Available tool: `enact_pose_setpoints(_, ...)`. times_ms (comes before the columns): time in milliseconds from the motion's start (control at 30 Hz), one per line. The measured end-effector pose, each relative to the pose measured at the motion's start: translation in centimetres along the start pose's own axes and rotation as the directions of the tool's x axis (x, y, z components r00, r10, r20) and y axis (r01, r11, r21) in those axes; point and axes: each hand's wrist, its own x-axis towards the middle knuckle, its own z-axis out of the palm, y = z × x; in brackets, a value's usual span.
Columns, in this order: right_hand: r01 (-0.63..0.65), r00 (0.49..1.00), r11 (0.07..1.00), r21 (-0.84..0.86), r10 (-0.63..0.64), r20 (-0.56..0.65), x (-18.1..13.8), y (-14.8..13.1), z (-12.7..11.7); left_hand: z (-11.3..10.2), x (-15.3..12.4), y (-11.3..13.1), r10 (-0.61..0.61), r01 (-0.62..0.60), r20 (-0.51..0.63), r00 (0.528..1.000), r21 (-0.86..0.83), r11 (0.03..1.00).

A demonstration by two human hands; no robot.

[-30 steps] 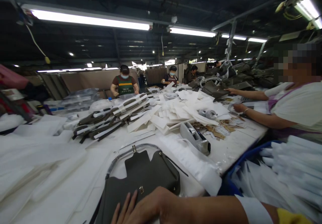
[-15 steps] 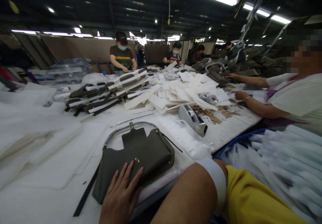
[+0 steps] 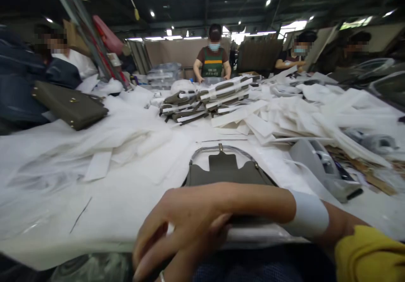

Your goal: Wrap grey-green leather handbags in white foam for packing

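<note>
My right hand reaches across to the left, over my left forearm. Its bent fingers come together low, near the front edge; what they hold, if anything, does not show. My left hand is mostly hidden beneath it, with only some fingers showing next to the near side of the handbag. The dark olive handbag lies flat before me, its lower part covered by my right arm. Its wrapped handle arches away from me, with a metal clasp on the flap.
A stack of wrapped olive pieces lies ahead, beside heaped white sheets. A grey tape dispenser stands to the right. Another olive handbag lies at left. Across the table stands a co-worker in a green apron.
The view has swung left, bringing the second handbag into sight. My right arm has crossed over the bag to the left. My left hand, flat on the bag before, is mostly covered.
</note>
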Motion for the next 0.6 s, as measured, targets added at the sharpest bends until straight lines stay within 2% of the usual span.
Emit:
enact_pose_setpoints(33, -0.017, 1.000, 0.998, -0.053, 0.015, -0.022, 0.9, 1.3, -1.2, -0.3, 0.0, 0.1, 0.009, -0.010, 0.011, 1.000, 0.012, 1.000)
enact_pose_setpoints(67, -0.080, 0.992, 0.988, -0.131, 0.065, -0.112, 1.8, 2.9, -2.6, -0.7, 0.1, 0.2, 0.027, -0.027, 0.024, 0.999, 0.016, 0.999)
enact_pose_setpoints(100, -0.257, 0.932, 0.953, -0.158, 0.201, -0.302, 2.6, 4.8, -4.2, -1.1, 0.2, 0.2, 0.043, -0.044, 0.032, 0.999, 0.016, 0.999)
enact_pose_setpoints(133, -0.355, 0.870, 0.921, -0.157, 0.265, -0.416, 3.4, 6.8, -5.8, -1.5, 0.3, 0.2, 0.050, -0.051, 0.029, 0.998, 0.015, 0.999)
enact_pose_setpoints(200, -0.486, 0.749, 0.865, -0.127, 0.337, -0.570, 4.8, 10.8, -8.7, -2.0, 0.5, 0.1, 0.050, -0.050, 0.007, 0.999, 0.024, 0.998)
enact_pose_setpoints(300, -0.612, 0.577, 0.790, -0.033, 0.417, -0.702, 7.3, 15.5, -11.9, -1.4, 0.5, -0.1, 0.075, -0.069, -0.071, 0.995, 0.078, 0.995)
enact_pose_setpoints(367, -0.639, 0.507, 0.769, 0.026, 0.447, -0.737, 9.2, 17.4, -13.0, 0.0, 0.3, -0.3, 0.106, -0.084, -0.162, 0.981, 0.136, 0.987)
enact_pose_setpoints(467, -0.629, 0.478, 0.774, 0.067, 0.453, -0.752, 12.0, 18.7, -13.5, 2.9, -0.2, -0.7, 0.127, -0.073, -0.267, 0.955, 0.204, 0.976)
enact_pose_setpoints(500, -0.620, 0.482, 0.782, 0.066, 0.446, -0.754, 12.7, 18.9, -13.6, 3.8, -0.4, -0.8, 0.129, -0.076, -0.245, 0.961, 0.214, 0.974)
enact_pose_setpoints(600, -0.575, 0.509, 0.818, 0.015, 0.372, -0.777, 13.7, 18.3, -13.8, 5.3, -0.8, -1.0, 0.123, -0.104, -0.081, 0.989, 0.204, 0.973)
